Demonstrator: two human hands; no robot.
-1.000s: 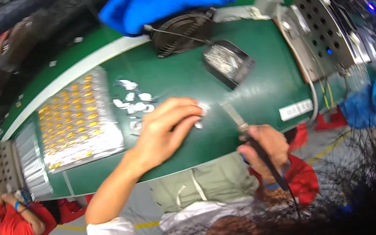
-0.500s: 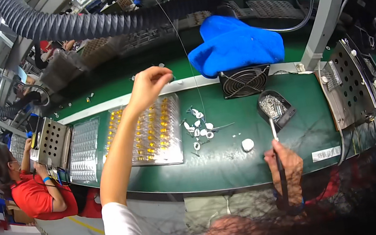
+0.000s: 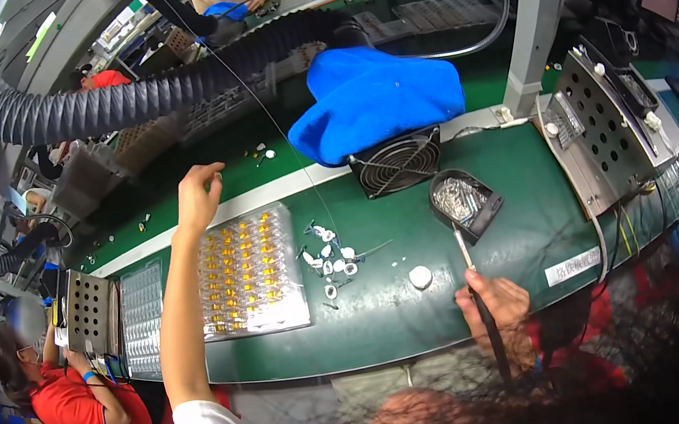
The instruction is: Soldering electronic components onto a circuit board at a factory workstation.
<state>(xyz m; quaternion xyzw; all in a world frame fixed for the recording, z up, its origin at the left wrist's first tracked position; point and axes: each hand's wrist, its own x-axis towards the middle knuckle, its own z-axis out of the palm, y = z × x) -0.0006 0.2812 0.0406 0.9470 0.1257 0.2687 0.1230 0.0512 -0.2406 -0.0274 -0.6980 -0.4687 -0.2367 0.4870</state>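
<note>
My right hand (image 3: 502,310) grips a soldering iron (image 3: 481,305) by its dark handle. Its pale metal tip reaches the near rim of a black box (image 3: 493,207) filled with silvery metal shavings (image 3: 460,196). My left hand (image 3: 199,198) is stretched out over the green belt behind the white rail. Its fingers are loosely bent and look parted, with nothing seen between them. Right of its fingertips, a small white round part (image 3: 269,154) with a dark lead lies on the belt. Similar white parts with leads (image 3: 328,266) lie heaped mid-bench. A white round lump (image 3: 421,277) sits near the box.
A clear tray of yellow pieces (image 3: 246,274) lies beneath my left forearm. Behind the box stands a black fan (image 3: 396,164) under a blue cloth (image 3: 380,105). A perforated metal fixture (image 3: 594,135) is at right; a co-worker in red (image 3: 72,395) sits at left.
The view has shifted, so the bench appears further left and lower. My left hand's pinch has loosened, and a white part now shows beside it on the belt. The right hand keeps the soldering iron.
</note>
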